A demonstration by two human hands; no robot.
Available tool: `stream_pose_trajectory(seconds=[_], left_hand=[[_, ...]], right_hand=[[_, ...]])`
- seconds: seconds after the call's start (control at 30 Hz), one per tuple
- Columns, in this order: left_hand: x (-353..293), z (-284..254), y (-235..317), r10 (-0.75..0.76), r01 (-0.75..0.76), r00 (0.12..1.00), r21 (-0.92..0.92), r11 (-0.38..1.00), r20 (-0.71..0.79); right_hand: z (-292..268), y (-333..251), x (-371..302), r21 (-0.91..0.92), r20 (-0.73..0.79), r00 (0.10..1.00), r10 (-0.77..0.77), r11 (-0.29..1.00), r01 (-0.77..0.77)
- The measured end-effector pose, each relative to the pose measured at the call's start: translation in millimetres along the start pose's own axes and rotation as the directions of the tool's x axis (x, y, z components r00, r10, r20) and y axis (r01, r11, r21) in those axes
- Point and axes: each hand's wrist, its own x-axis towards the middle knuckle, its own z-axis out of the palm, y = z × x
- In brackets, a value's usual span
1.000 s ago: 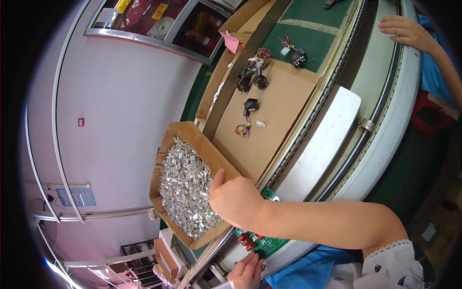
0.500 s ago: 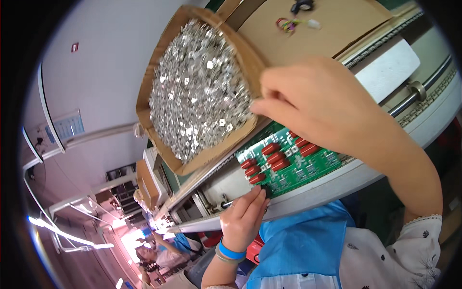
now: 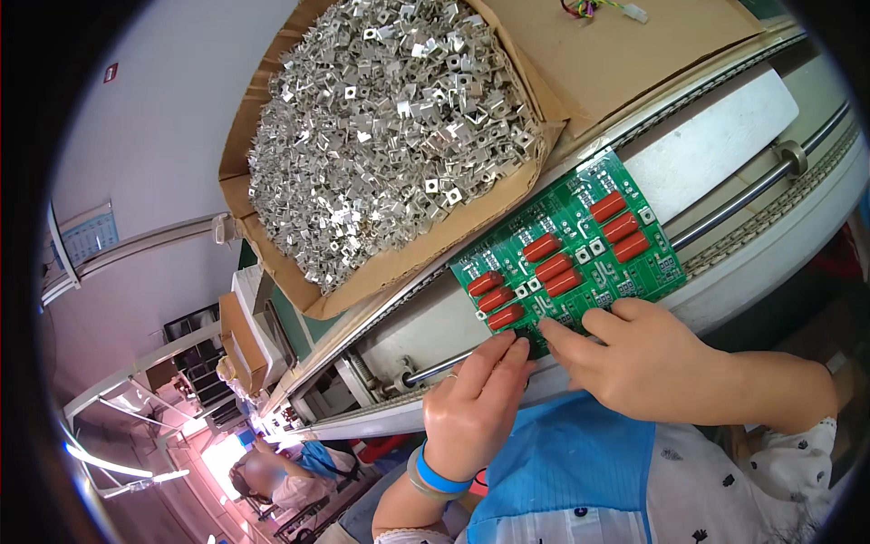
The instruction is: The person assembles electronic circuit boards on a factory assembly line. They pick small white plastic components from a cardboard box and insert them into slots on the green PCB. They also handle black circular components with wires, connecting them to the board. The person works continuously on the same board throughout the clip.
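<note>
A green circuit board (image 3: 512,245) with red oval components (image 3: 553,266) and small square metal tabs (image 3: 583,257) lies across the rails in front of me. My left hand (image 3: 478,392) has its fingers pressed together at the board's near left corner, against a small black part (image 3: 523,335); what they grip is hidden. My right hand (image 3: 634,358) rests at the board's near edge, palm down. Its bent fingers stand apart on the board, the leftmost tip close to my left fingertips. No part shows between them.
Beyond the board stands a cardboard box (image 3: 399,245) heaped with loose metal tabs (image 3: 390,136). A cardboard sheet (image 3: 652,63) with a coloured wire bundle (image 3: 598,7) lies to its right. A metal rod (image 3: 739,199) runs along the rails. Another person (image 3: 290,485) sits at lower left.
My right hand has come down from the box's right edge to the board's near edge, uncovering the board's right part. My left hand stays at the corner. The view has shifted somewhat.
</note>
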Motion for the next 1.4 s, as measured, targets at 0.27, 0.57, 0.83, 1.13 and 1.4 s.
stream_pose_trajectory(seconds=[0.27, 0.57, 0.83, 1.13, 1.4], left_hand=[[1.4, -3.6, 0.3, -0.005, 0.002, 0.998, 0.054, 0.999, 0.057], [3.4, -2.8, 0.8, 0.013, -0.016, 0.999, 0.06, 0.998, 0.046], [6.8, -6.9, 3.5, 0.029, -0.041, 0.996, 0.134, 0.99, 0.09], [5.5, -3.5, 6.4, 0.013, -0.022, 0.998, 0.142, 0.99, 0.066], [4.5, -1.5, 7.9, -0.006, 0.0, 0.999, 0.129, 0.992, 0.045]], right_hand=[[5.8, 0.3, -0.2, 0.052, 0.029, 0.999, 0.025, 0.998, -0.026], [8.9, 3.6, -3.1, 0.057, 0.006, 0.999, 0.034, 0.998, -0.034], [11.4, 4.7, -5.3, 0.056, -0.009, 0.999, 0.034, 0.998, -0.034], [10.9, 5.2, -6.7, 0.044, -0.001, 1.0, 0.03, 0.999, -0.03], [11.7, 5.1, -6.5, 0.045, -0.002, 0.999, 0.032, 0.998, -0.032]])
